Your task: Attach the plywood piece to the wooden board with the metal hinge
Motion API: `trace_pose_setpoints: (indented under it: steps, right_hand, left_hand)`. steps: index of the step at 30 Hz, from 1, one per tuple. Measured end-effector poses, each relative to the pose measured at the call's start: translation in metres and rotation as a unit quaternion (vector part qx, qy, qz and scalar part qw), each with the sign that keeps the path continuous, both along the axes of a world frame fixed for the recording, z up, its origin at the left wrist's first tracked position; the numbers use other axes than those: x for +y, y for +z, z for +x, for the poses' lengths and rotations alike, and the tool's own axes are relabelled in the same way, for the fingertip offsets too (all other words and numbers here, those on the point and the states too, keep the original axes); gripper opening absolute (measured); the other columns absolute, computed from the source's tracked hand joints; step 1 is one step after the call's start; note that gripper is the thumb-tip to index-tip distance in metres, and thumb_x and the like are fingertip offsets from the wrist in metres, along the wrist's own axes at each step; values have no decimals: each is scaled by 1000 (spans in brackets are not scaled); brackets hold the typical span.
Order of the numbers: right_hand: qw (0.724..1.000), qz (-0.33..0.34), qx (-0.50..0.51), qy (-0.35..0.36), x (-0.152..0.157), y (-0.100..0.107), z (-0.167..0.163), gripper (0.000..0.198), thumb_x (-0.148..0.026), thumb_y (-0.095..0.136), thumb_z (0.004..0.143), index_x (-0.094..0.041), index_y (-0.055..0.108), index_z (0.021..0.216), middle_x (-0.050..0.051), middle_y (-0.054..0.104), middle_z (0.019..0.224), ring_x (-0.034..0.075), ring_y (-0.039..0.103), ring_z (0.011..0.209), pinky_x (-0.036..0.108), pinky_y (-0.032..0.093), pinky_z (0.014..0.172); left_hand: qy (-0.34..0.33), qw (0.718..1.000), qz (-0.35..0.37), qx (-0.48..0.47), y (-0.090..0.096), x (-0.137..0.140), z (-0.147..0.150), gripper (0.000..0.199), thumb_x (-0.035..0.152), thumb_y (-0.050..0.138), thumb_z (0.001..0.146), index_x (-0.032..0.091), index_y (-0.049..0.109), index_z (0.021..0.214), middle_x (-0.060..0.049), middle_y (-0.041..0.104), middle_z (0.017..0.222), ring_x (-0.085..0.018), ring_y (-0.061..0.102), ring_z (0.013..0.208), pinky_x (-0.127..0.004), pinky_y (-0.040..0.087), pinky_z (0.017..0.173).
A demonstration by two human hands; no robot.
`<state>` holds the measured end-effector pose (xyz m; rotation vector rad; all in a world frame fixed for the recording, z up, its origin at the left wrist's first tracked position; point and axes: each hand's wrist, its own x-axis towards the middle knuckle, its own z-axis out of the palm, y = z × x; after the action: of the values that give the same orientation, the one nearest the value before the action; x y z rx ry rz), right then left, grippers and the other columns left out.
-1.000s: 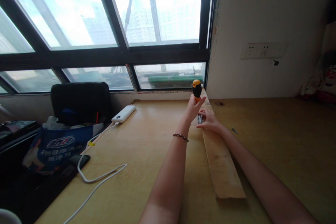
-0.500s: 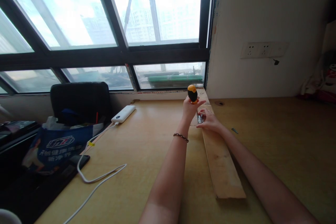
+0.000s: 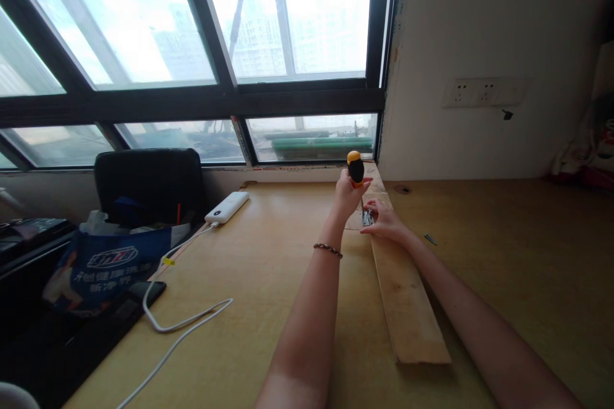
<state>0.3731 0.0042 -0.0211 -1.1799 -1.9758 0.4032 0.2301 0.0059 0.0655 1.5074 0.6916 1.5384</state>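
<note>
My left hand (image 3: 348, 193) is closed around a screwdriver (image 3: 355, 167) with a yellow and black handle, held upright. Its thin shaft points down toward a small silver metal fitting (image 3: 367, 217), whose exact kind I cannot make out. The fingers and thumb of my right hand (image 3: 384, 220) pinch that fitting from the right side, against a long wooden board (image 3: 407, 297). This board lies lengthwise on the table, running from near me toward the window. Where the screwdriver tip meets the fitting is too small to see clearly.
On the wooden table (image 3: 288, 307), two or so screws (image 3: 430, 239) lie right of the board. A white power bank (image 3: 227, 208) with a white cable (image 3: 182, 326) lies at the left. Beyond the left edge are a black chair (image 3: 148, 182) and a blue bag (image 3: 112, 268). A window stands behind.
My left hand has tilted the screwdriver handle slightly up and to the right. The right hand keeps its hold on the metal fitting. The whole view has shifted slightly.
</note>
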Motion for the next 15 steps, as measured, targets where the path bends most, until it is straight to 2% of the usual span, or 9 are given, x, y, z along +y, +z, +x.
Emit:
trace_pose_setpoints:
  steps: [4,6,10,12,15]
  right_hand:
    - [1000,-7,4,-2,-1,1,-1,71,-39,80,39,-21,46,99,6,57,100,25,56,95,39,45,82]
    - [1000,-7,5,-1,-1,1,-1,70,-38,80,39,-21,47,98,6,56,101,25,56,95,39,45,83]
    - [1000,-10,9,3,1,-1,0,70,-38,80,39,-21,47,98,6,56,103,25,56,97,39,44,84]
    - [1000,-19,19,3,2,-3,0,72,-38,80,38,-21,46,100,6,57,102,25,55,98,40,44,85]
    - [999,-29,28,2,3,-4,0,75,-38,80,38,-21,44,101,7,58,102,26,55,100,41,43,86]
  left_hand:
    - [-104,993,-54,-25,5,-1,-2,25,12,59,55,14,49,78,-7,65,80,-23,61,84,-37,43,75]
    - [-115,991,-69,-18,7,-2,-2,18,12,59,52,14,52,69,-8,65,79,-25,60,86,-37,43,75]
    - [-29,997,-71,3,12,-7,-3,18,13,68,47,13,51,53,-5,61,72,-22,58,82,-34,43,73]
    - [7,997,-75,24,16,-12,-4,22,16,74,44,14,57,58,-2,57,66,-19,57,76,-30,43,69]
    - [30,996,-86,26,21,-17,-5,38,20,79,40,15,61,73,2,52,60,-15,55,69,-27,43,62]
